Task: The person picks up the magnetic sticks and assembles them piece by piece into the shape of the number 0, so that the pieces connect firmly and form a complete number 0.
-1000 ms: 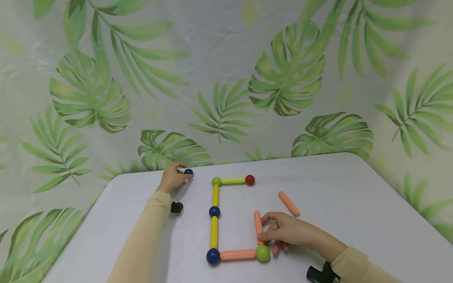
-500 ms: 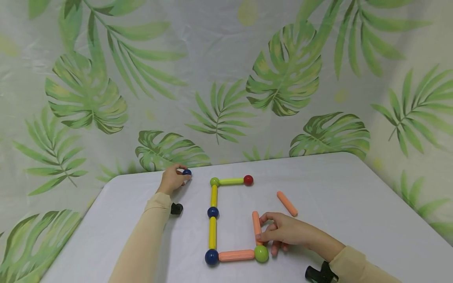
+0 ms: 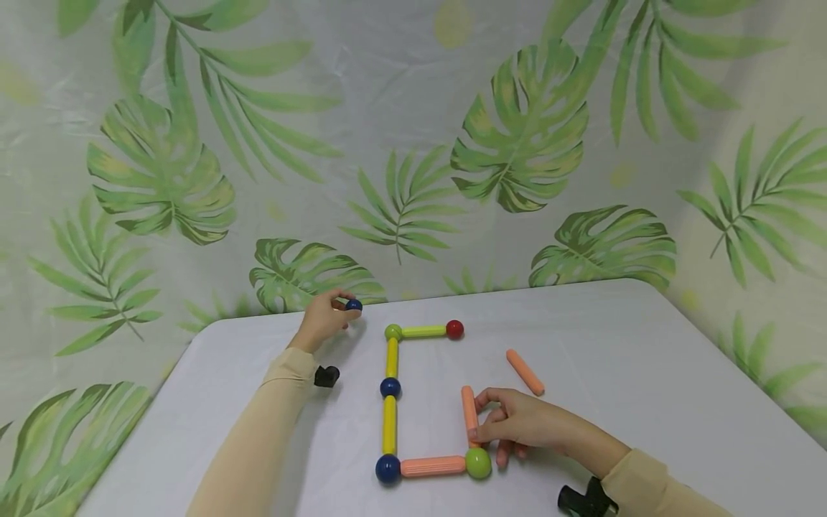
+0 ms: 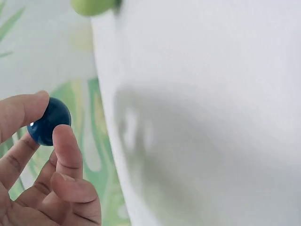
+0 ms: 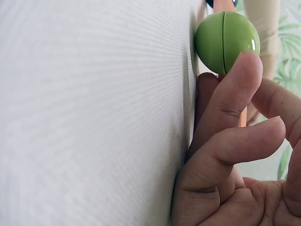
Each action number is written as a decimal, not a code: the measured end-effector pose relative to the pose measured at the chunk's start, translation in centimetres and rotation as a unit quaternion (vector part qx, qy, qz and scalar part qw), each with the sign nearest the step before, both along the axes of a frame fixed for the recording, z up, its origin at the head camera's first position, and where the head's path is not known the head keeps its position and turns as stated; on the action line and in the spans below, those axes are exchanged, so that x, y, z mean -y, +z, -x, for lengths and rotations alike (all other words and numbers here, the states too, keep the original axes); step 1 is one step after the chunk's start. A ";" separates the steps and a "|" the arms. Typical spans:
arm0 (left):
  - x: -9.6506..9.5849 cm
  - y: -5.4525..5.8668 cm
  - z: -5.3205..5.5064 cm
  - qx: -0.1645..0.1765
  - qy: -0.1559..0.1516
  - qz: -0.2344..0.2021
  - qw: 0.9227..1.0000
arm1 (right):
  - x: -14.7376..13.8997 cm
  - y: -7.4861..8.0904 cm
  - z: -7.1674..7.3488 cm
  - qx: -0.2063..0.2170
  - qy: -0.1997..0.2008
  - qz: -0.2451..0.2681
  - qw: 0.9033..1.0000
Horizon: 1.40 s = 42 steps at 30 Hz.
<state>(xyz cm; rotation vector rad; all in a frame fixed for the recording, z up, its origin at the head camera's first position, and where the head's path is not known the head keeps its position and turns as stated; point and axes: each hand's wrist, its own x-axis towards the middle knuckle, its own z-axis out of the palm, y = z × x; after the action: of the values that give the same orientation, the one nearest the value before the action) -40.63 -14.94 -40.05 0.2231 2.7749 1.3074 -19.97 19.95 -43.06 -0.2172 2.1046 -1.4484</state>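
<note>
At the back left, my left hand pinches a blue ball between thumb and fingers. The left wrist view shows this ball raised off the white cloth, its shadow cast below. Nearer the front, my right hand pinches an orange rod whose near end meets a large green ball. Another orange rod joins that green ball to a blue corner ball. From there yellow rods run back through a middle blue ball to a small green ball.
A lime rod leads right from the small green ball to a red ball. One loose orange rod lies beyond my right hand. Leaf-patterned cloth hangs behind the white table's back edge.
My left hand has lifted the blue ball up from the back left of the table and moved it slightly right. The right hand keeps its place on the orange rod.
</note>
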 end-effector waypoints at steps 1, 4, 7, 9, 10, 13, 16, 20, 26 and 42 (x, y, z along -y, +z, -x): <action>-0.3 0.2 -0.1 0.004 -0.006 -0.006 1.000 | 0.0 0.0 0.0 0.000 0.000 0.000 1.000; -1.2 1.0 -0.5 0.011 -0.028 -0.020 0.999 | -0.1 0.0 0.0 0.000 0.000 -0.003 1.000; -2.3 1.6 -0.9 0.005 -0.048 -0.016 0.999 | -0.1 0.1 0.0 0.002 0.000 -0.003 1.000; -3.0 2.1 -1.4 0.001 -0.057 -0.013 0.998 | -0.1 0.1 0.0 0.003 0.001 -0.003 1.000; -3.3 2.2 -1.6 -0.001 -0.063 -0.012 0.998 | -0.1 0.2 0.0 0.004 0.000 -0.003 1.000; -4.1 2.6 -2.3 -0.004 -0.081 -0.008 0.997 | 0.0 0.2 0.0 0.006 -0.001 -0.002 1.000; -5.0 2.8 -2.9 -0.002 -0.101 -0.005 0.995 | 0.0 0.2 0.0 0.008 -0.003 -0.002 1.000; -6.3 2.8 -3.6 0.003 -0.125 0.000 0.992 | 0.0 0.0 0.1 0.008 -0.003 -0.006 1.000; -8.0 2.4 -4.5 -0.006 -0.163 0.017 0.986 | 0.0 -0.2 0.2 0.009 -0.003 -0.013 1.000; -11.1 0.9 -6.4 -0.001 -0.264 0.066 0.962 | 0.0 0.2 -0.1 0.011 0.000 -0.001 1.000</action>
<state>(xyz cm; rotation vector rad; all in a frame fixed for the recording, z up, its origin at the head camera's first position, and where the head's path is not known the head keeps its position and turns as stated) -34.19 -3.81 -39.18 0.8800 2.5224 0.9788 -19.90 19.99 -42.82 -0.1996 2.0898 -1.4415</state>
